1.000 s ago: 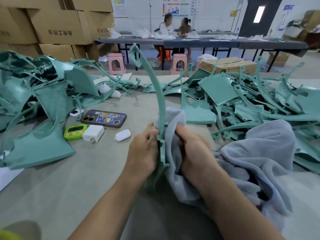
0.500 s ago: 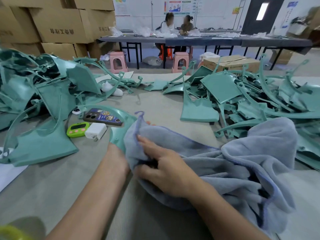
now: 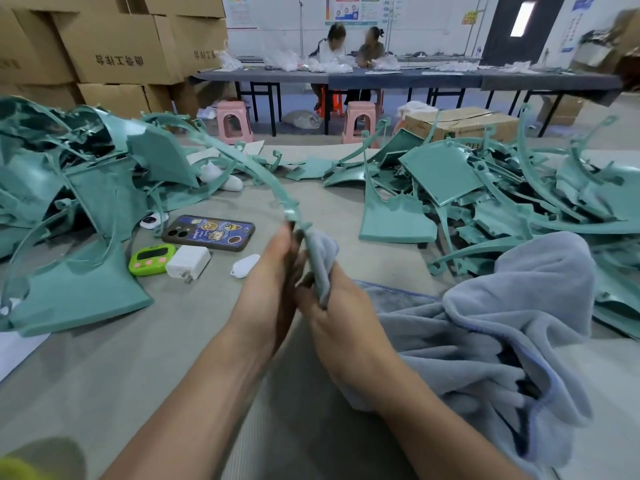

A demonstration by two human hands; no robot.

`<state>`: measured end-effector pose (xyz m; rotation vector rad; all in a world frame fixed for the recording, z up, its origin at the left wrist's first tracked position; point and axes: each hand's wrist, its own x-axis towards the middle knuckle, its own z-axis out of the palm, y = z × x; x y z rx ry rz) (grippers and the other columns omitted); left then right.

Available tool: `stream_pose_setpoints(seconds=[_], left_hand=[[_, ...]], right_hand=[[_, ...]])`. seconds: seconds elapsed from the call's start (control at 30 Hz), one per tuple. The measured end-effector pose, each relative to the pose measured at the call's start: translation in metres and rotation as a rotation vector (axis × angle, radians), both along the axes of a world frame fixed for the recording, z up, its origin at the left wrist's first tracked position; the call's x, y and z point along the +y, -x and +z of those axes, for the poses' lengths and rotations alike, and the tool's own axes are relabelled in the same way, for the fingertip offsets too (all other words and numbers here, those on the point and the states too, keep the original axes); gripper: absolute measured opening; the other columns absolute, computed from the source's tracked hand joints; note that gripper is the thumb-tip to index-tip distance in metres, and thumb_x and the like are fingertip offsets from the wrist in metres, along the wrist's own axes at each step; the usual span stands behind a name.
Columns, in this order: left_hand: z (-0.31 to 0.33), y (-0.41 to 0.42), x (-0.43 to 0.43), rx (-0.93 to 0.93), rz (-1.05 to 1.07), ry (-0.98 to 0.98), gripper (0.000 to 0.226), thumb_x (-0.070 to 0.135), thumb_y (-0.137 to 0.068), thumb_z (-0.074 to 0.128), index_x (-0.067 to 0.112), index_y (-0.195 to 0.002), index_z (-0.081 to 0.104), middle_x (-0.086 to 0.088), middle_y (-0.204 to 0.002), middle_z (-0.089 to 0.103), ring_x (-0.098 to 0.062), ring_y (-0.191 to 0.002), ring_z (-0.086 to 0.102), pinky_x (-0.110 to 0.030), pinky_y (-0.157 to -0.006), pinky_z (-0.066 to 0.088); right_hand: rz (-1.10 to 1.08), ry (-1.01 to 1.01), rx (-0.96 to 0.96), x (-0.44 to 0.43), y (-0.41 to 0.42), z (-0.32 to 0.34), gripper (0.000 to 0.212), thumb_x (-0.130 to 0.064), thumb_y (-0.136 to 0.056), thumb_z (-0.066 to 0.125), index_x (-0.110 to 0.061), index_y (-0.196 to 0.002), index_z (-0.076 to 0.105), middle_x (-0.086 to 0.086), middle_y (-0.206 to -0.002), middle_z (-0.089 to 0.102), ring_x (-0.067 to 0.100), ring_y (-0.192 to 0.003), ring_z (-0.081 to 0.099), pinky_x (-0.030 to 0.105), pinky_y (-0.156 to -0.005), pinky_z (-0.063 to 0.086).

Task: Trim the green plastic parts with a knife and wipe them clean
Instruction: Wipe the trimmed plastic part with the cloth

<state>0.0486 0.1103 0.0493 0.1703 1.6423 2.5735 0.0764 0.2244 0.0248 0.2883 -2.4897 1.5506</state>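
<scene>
hands (image 3: 270,285) (image 3: 334,308) 2 | held green part (image 3: 281,201) 1 | cloth (image 3: 485,334) 1 | phone (image 3: 208,233) 1 | timer (image 3: 151,259) 1 | charger (image 3: 188,262) 1

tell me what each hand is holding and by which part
Left hand grips the curved green plastic strip at its near end; right hand pinches a fold of the grey cloth around that end.

Grey table (image 3: 104,375) bears green parts (image 3: 79,299), phone (image 3: 207,233), timer (image 3: 151,259), cloth (image 3: 502,323).
</scene>
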Motion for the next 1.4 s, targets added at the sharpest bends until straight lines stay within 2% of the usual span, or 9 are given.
stream_pose_setpoints(seconds=[0.13, 0.27, 0.4, 0.53, 0.67, 0.83, 1.07, 1.2, 1.4], left_hand=[[-0.011, -0.005, 0.018, 0.167, 0.062, 0.254, 0.022, 0.032, -0.099, 0.053, 0.026, -0.103, 0.074, 0.002, -0.103, 0.075, -0.015, -0.102, 0.068, -0.027, -0.092, 0.053], [-0.007, -0.003, 0.007, 0.036, 0.25, 0.118, 0.043, 0.037, -0.106, 0.043, 0.02, -0.096, 0.081, -0.006, -0.105, 0.078, -0.019, -0.104, 0.073, -0.032, -0.091, 0.057], [0.002, -0.001, -0.018, -0.221, 0.102, -0.068, 0.061, 0.068, -0.092, 0.048, 0.018, -0.09, 0.084, -0.013, -0.107, 0.077, -0.023, -0.1, 0.075, -0.03, -0.074, 0.061], [-0.004, -0.001, -0.015, -0.288, -0.008, -0.162, 0.076, 0.069, -0.094, 0.044, 0.003, -0.106, 0.079, -0.021, -0.113, 0.073, -0.03, -0.105, 0.073, -0.035, -0.077, 0.062], [-0.009, -0.006, 0.0, -0.244, 0.01, -0.154, 0.068, 0.058, -0.099, 0.041, 0.002, -0.126, 0.067, -0.018, -0.126, 0.069, -0.027, -0.117, 0.067, -0.037, -0.093, 0.055], [-0.008, -0.01, 0.004, -0.011, -0.086, 0.035, 0.034, 0.009, -0.066, 0.055, 0.007, -0.09, 0.078, -0.018, -0.089, 0.069, -0.029, -0.081, 0.066, -0.034, -0.069, 0.054], [-0.009, -0.008, 0.005, 0.035, 0.072, 0.251, 0.062, -0.005, -0.035, 0.039, -0.003, -0.089, 0.07, -0.015, -0.077, 0.05, -0.03, -0.071, 0.038, -0.033, -0.06, 0.028], [-0.009, -0.009, -0.006, -0.048, 0.082, 0.213, 0.048, -0.003, -0.036, 0.034, 0.004, -0.066, 0.071, -0.001, -0.06, 0.053, -0.021, -0.053, 0.044, -0.019, -0.051, 0.028], [-0.01, -0.006, -0.026, -0.131, -0.162, 0.197, 0.049, -0.001, -0.041, 0.038, 0.004, -0.074, 0.072, -0.007, -0.065, 0.057, -0.021, -0.048, 0.051, -0.016, -0.046, 0.034]], right_hand=[[0.01, -0.126, 0.03, 0.0, -0.004, 0.004, 0.039, -0.014, -0.091, 0.059, -0.026, -0.127, 0.05, -0.014, -0.099, 0.068, -0.018, -0.088, 0.056, 0.001, -0.07, 0.039], [0.204, -0.226, 0.187, 0.004, -0.008, 0.016, 0.09, -0.001, -0.075, 0.065, -0.021, -0.158, 0.035, -0.008, -0.16, 0.041, 0.006, -0.147, 0.035, 0.024, -0.118, 0.031], [0.35, -0.329, 0.238, 0.011, -0.008, 0.021, 0.081, -0.02, -0.088, 0.064, -0.037, -0.159, 0.028, -0.029, -0.162, 0.015, -0.01, -0.151, 0.009, 0.019, -0.124, 0.007], [0.355, -0.431, 0.127, 0.005, -0.006, 0.013, 0.067, -0.052, -0.102, 0.038, -0.043, -0.156, -0.002, -0.035, -0.154, -0.009, -0.011, -0.149, -0.014, 0.02, -0.123, -0.009], [0.218, -0.391, 0.075, 0.005, 0.005, 0.006, 0.069, -0.054, -0.102, 0.032, -0.04, -0.158, -0.005, -0.035, -0.151, -0.016, -0.011, -0.146, -0.02, 0.023, -0.124, -0.011], [0.001, -0.294, 0.073, 0.021, 0.018, 0.006, 0.064, -0.043, -0.107, 0.039, -0.032, -0.163, 0.012, -0.014, -0.17, 0.01, 0.004, -0.155, 0.001, 0.034, -0.128, 0.004], [-0.177, -0.25, 0.233, 0.025, 0.011, 0.009, 0.056, -0.015, -0.101, 0.049, -0.025, -0.155, 0.039, -0.006, -0.161, 0.038, 0.011, -0.148, 0.029, 0.027, -0.119, 0.028], [-0.301, -0.166, 0.299, 0.045, 0.016, 0.018, 0.029, -0.007, -0.089, 0.064, -0.026, -0.108, 0.076, -0.006, -0.095, 0.073, 0.007, -0.088, 0.06, 0.007, -0.073, 0.038], [-0.297, 0.101, -0.056, 0.051, 0.026, 0.017, 0.028, -0.024, -0.09, 0.068, -0.038, -0.106, 0.049, -0.01, -0.078, 0.064, 0.003, -0.065, 0.059, 0.02, -0.061, 0.042]])
